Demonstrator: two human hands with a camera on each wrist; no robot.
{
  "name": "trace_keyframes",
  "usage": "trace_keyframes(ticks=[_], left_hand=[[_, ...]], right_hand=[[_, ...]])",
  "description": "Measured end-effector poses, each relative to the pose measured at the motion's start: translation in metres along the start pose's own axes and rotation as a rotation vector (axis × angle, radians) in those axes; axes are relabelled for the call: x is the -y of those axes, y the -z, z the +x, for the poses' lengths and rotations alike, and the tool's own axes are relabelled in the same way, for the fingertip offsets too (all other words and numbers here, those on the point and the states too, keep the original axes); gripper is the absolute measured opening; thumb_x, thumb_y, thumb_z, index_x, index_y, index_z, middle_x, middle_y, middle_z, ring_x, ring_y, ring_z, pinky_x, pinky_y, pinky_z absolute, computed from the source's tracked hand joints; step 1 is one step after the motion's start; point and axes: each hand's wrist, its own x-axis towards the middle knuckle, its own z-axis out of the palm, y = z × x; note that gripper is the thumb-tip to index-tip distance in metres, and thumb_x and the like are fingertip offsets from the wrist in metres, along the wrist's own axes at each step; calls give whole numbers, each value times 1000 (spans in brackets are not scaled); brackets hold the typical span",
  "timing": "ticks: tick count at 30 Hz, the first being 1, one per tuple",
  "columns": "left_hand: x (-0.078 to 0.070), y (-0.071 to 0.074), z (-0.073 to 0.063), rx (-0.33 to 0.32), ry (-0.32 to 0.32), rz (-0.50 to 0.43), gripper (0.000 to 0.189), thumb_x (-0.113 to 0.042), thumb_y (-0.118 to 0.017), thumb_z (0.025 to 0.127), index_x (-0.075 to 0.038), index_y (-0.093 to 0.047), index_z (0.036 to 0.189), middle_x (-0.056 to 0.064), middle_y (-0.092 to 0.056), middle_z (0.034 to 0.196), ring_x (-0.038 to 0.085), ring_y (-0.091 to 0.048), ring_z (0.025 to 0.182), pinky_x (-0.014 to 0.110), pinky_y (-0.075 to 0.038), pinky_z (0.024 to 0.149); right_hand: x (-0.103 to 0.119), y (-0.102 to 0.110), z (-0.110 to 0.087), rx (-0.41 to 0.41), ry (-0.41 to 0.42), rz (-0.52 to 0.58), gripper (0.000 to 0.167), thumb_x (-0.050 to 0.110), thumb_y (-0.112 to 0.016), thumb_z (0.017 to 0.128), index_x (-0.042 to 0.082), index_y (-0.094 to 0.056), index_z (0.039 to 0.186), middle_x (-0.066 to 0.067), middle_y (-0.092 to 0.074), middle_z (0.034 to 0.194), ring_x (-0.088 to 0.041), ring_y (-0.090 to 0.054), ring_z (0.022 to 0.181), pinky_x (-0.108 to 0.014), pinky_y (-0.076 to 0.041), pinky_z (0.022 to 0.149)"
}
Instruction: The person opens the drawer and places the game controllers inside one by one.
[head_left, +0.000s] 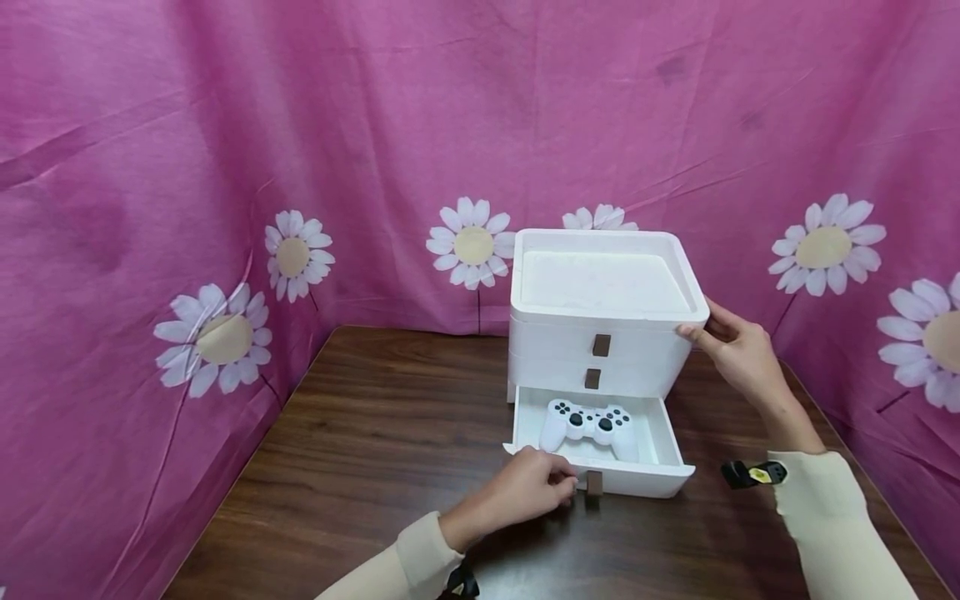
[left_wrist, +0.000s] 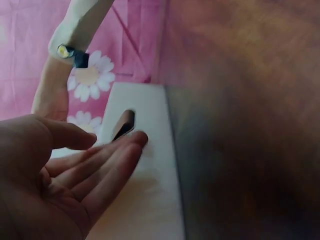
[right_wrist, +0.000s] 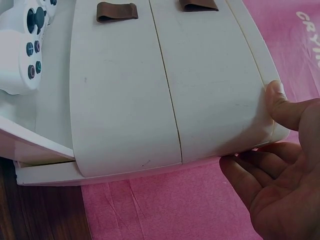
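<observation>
A white drawer cabinet [head_left: 566, 358] stands on the wooden table, its bottom drawer [head_left: 637, 481] pulled out. Inside that drawer lies a white game controller [head_left: 590, 423] with black thumbsticks. My left hand [head_left: 525, 492] is at the drawer's front, just left of its brown pull tab [head_left: 594, 483]. In the left wrist view, the fingers [left_wrist: 107, 170] are loosely extended beside the tab, with the thumb apart from them and nothing held. My right hand [head_left: 742, 354] holds the cabinet's upper right corner, its thumb [right_wrist: 282, 107] on the front and its fingers along the side.
The two upper drawers, with brown tabs [head_left: 602, 345], are closed. A shallow tray top [head_left: 600, 283] caps the cabinet. Pink cloth [head_left: 375, 125] with white daisies hangs behind and beside the brown table [head_left: 375, 433]. Black straps [head_left: 753, 474] sit at both wrists.
</observation>
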Motion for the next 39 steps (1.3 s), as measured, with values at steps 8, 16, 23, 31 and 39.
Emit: trace_keyframes(ticks=[8,16,23,31,39], left_hand=[[4,-24,-4,10,33,10,21,-14,-73,98,-4,-80,115,-5,-82,89,-15,-64,78,3,-49,75],[3,-41,-3,85,178,-558,6,-2,-63,101,1,-67,100,15,-82,96,20,-82,81,22,-64,72],[5,-54,0,118,259,-887,23,-5,-57,106,-9,-53,84,32,-77,103,46,-79,97,38,-67,79],[8,-61,2,130,257,-984,36,-16,-49,113,17,-61,118,38,-74,107,54,-74,103,39,-67,82],[7,-62,6,71,231,-996,39,-14,-51,112,22,-64,120,39,-74,105,55,-74,102,33,-67,79]], right_hand=[[-2,0,0,3,-14,-15,80,48,-72,100,18,-37,165,-25,-53,155,12,-58,115,1,-46,77],[-4,0,-3,-6,-12,3,79,46,-73,100,14,-39,164,-27,-54,152,23,-53,103,0,-46,76],[-4,1,-3,-3,-13,-2,79,47,-73,100,15,-38,164,-26,-54,153,14,-58,113,1,-46,78],[-3,0,-3,-9,-11,9,79,46,-73,100,16,-38,164,-26,-53,154,21,-55,106,0,-47,77],[-1,1,-2,-6,-14,-5,79,48,-73,100,17,-39,164,-24,-53,155,14,-58,112,0,-47,76]])
